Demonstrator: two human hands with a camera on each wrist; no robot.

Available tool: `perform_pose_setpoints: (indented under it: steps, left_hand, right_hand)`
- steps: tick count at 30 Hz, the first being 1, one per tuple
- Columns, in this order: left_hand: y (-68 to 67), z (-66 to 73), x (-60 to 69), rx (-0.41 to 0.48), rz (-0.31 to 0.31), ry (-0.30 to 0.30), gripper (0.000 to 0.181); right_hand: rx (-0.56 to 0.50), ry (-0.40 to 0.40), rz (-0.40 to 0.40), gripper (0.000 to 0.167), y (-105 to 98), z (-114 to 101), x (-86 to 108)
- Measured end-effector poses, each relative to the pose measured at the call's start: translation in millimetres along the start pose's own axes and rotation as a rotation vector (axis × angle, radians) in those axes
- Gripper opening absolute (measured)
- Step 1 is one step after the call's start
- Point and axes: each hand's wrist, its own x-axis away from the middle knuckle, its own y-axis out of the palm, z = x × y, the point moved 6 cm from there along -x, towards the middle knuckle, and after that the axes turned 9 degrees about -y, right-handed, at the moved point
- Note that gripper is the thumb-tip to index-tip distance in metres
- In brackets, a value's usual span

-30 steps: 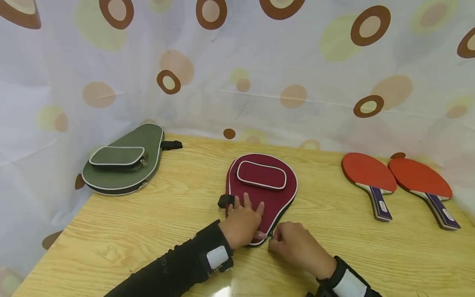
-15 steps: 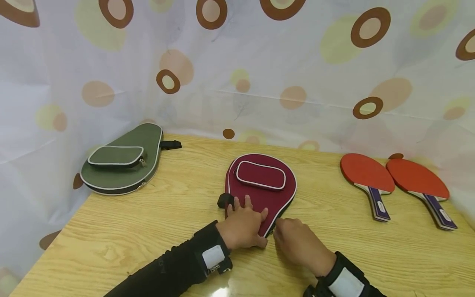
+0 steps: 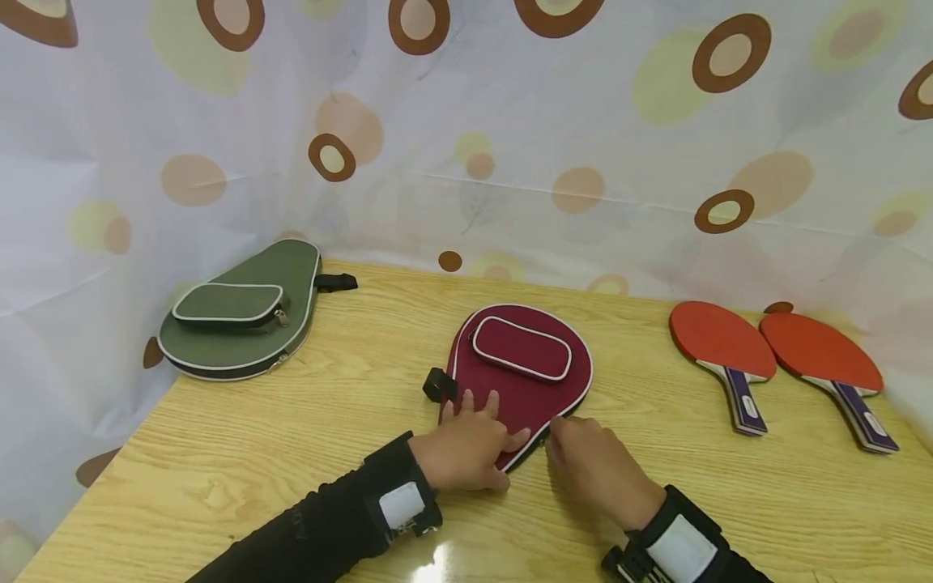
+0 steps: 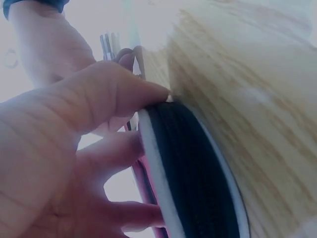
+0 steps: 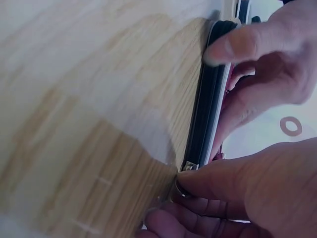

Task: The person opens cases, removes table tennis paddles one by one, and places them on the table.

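Table [image 3: 364, 364]: one, light yellowish wood finish, visible grain. On it, left to right:
- Green bat-shaped case [image 3: 255, 340], far left, flat, pocket [image 3: 229, 303] uppermost, narrow end toward back, white piping, black strap [image 3: 335, 282] at side.
- Maroon case [image 3: 503, 389], same form, centre, flat, pocket [image 3: 521, 348] uppermost, narrow end toward front.
- Two table-tennis bats, right, just beside each other: left bat [image 3: 722, 344], right bat [image 3: 820, 352]; red faces up, purple-blue handles toward front.
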Motion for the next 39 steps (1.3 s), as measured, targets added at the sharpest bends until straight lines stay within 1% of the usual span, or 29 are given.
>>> perform_pose_setpoints:
  steps: [3,6,9,14,20,27,32,39]
  left_hand:
    - [-0.2,-3.7,1.9,0.000,-0.007,0.012,0.065]
    - [-1.7,-6.5,4.2,0.012,-0.001,0.027,0.063]
    - [-3.7,-8.4,6.6,0.021,-0.003,0.044,0.062]
    - [-4.5,-13.3,7.0,0.035,-0.011,0.073,0.062]
    - [-5.2,-17.3,8.3,0.042,-0.024,0.079,0.063]
    - [-8.9,-21.6,13.5,0.040,-0.034,0.076,0.060]
    - [-12.1,-25.2,13.9,0.039,-0.008,0.102,0.054]
    - [-15.2,-29.6,12.8,0.046,0.018,0.106,0.052]
  right_hand:
    - [0.010,-0.001,0.001,0.022,-1.6,1.6,0.4]
    - [0.049,-0.026,0.036,0.024,-4.1,4.8,1.8]
    - [0.090,-0.037,0.065,0.024,-6.7,13.0,4.5]
    - [0.094,-0.003,0.076,0.023,-12.9,32.0,9.6]
    - [0.069,0.042,0.058,0.023,-15.6,45.0,12.1]
    - [0.061,0.069,0.030,0.025,-14.6,49.9,13.4]
    - [0.060,0.065,0.024,0.024,-14.9,51.1,14.4]
    - [0.056,0.065,0.023,0.021,-17.5,53.7,16.2]
